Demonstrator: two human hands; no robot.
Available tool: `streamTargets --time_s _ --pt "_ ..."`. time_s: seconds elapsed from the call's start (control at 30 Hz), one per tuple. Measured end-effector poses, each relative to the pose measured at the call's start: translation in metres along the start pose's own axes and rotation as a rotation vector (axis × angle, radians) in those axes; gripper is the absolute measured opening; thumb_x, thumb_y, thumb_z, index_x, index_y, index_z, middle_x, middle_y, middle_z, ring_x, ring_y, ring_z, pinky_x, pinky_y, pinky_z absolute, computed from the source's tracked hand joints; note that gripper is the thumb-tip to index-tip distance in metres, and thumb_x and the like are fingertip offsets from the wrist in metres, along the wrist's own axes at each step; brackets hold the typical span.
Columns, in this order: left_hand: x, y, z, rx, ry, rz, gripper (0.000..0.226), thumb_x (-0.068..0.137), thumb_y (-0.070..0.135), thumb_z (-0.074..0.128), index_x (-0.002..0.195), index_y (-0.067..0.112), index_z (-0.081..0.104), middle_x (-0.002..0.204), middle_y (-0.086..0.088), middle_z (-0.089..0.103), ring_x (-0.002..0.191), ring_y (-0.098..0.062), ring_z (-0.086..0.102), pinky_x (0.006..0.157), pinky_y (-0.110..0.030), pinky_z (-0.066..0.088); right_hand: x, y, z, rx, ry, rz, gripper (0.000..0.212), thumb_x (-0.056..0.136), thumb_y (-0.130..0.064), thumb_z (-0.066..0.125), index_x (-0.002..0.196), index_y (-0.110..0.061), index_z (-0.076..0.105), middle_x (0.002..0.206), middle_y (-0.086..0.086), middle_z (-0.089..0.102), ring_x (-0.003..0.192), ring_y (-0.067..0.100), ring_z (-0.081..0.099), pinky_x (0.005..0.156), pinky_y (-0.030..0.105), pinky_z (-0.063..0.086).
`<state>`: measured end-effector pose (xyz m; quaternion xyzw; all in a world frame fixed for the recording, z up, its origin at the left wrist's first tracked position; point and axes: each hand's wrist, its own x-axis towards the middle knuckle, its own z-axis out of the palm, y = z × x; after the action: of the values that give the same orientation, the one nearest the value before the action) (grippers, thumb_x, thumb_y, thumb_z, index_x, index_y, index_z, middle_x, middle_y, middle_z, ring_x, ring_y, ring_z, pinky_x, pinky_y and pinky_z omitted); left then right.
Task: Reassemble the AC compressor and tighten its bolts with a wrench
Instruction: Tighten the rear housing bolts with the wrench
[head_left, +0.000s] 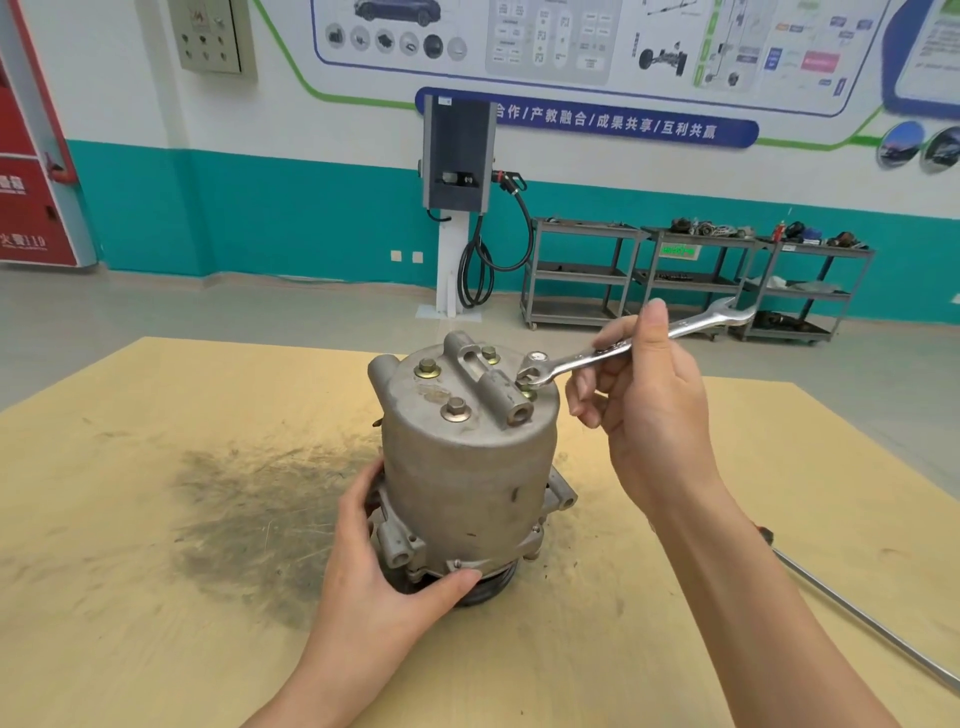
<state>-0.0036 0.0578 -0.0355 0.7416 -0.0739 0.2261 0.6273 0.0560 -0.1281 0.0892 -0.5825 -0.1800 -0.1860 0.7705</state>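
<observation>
Both our hands are busy: our left hand (384, 582) grips the compressor (467, 467) upright on the wooden table (156, 571). Our right hand (649, 410) holds the wrench (623, 345), its ring end on a top bolt (525, 385).

The left hand (387, 582) grips the upright AC compressor (467, 467) at its base. Above it, the right hand (649, 410) holds a wrench (623, 348), its end on a top bolt (525, 387).
</observation>
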Motion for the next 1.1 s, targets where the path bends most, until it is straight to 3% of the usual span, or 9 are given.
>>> streamTargets --time_s 0.13,0.33,0.8,1.1 --pt "-0.001 -0.002 -0.001 -0.004 -0.007 0.012 0.103 0.046 0.04 0.093 0.11 0.083 0.024 0.117 0.057 0.037 0.111 0.03 0.039 0.078 0.008 0.036 0.0 0.0 0.001 0.017 -0.011 0.011 0.045 0.088 -0.055 0.038 0.077 -0.015 0.056 0.051 0.004 0.054 0.047 0.019 0.052 0.041 0.023 0.037" --pt "0.0 0.001 0.0 0.005 0.0 -0.014 0.1 0.037 0.059 0.083 0.113 0.082 0.022 0.119 0.057 0.036 0.113 0.03 0.039 0.082 -0.006 0.039 0.003 0.001 0.0 0.096 0.001 0.145 0.044 0.1 -0.047 0.032 0.082 -0.013 0.053 0.051 0.003 0.052 0.047 0.017 0.051 0.041 0.023 0.035" --pt "0.001 0.0 0.0 0.006 -0.007 -0.016 0.099 0.038 0.058 0.083 0.112 0.082 0.022 0.121 0.054 0.038 0.116 0.024 0.043 0.083 -0.008 0.04 0.009 0.005 -0.009 0.192 -0.09 0.396 0.038 0.104 -0.039 0.033 0.087 -0.013 0.054 0.053 0.002 0.052 0.041 0.01 0.042 0.037 0.018 0.032" --pt "0.0 -0.001 -0.001 -0.003 -0.011 0.0 0.103 0.04 0.057 0.091 0.112 0.083 0.022 0.12 0.054 0.038 0.118 0.023 0.041 0.085 -0.008 0.038 0.016 0.006 -0.01 0.207 -0.103 0.454 0.034 0.104 -0.036 0.035 0.088 -0.012 0.052 0.049 0.0 0.047 0.038 0.01 0.039 0.038 0.018 0.028"
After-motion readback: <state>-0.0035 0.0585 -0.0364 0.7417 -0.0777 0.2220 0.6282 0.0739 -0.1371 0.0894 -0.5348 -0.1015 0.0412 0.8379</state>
